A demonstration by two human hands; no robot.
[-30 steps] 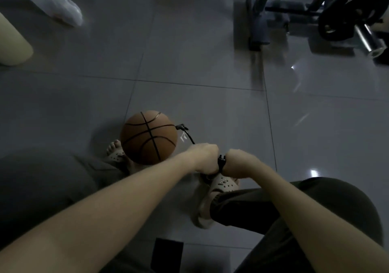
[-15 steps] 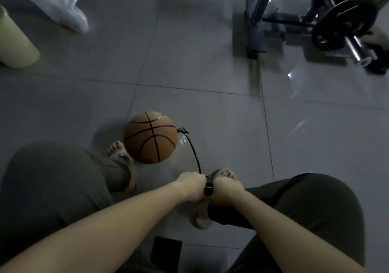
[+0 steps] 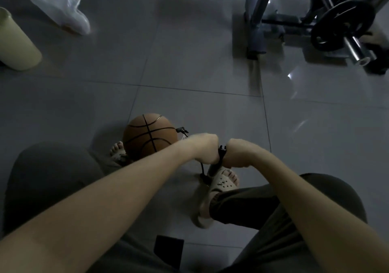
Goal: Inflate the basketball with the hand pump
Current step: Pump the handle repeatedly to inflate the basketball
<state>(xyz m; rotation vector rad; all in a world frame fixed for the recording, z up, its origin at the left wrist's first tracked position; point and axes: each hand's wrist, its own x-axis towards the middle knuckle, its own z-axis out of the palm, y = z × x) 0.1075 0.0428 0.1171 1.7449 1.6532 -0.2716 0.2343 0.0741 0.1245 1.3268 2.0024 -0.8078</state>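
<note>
**Two fists on the pump, ball on the floor**

Your left hand (image 3: 205,148) and right hand (image 3: 240,153) each wrap tightly around one end of the pump (image 3: 221,156) handle, so the push stays even. Your right sandal (image 3: 222,183) seems to pin the pump's base. The ball (image 3: 150,134) rests on the floor (image 3: 189,62) just beside your left foot (image 3: 117,151), near enough for the hose (image 3: 202,167) to reach its side.

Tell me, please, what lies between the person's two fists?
In the head view, the black T-shaped pump handle shows between the left hand and the right hand, each gripping one side of it.
</note>
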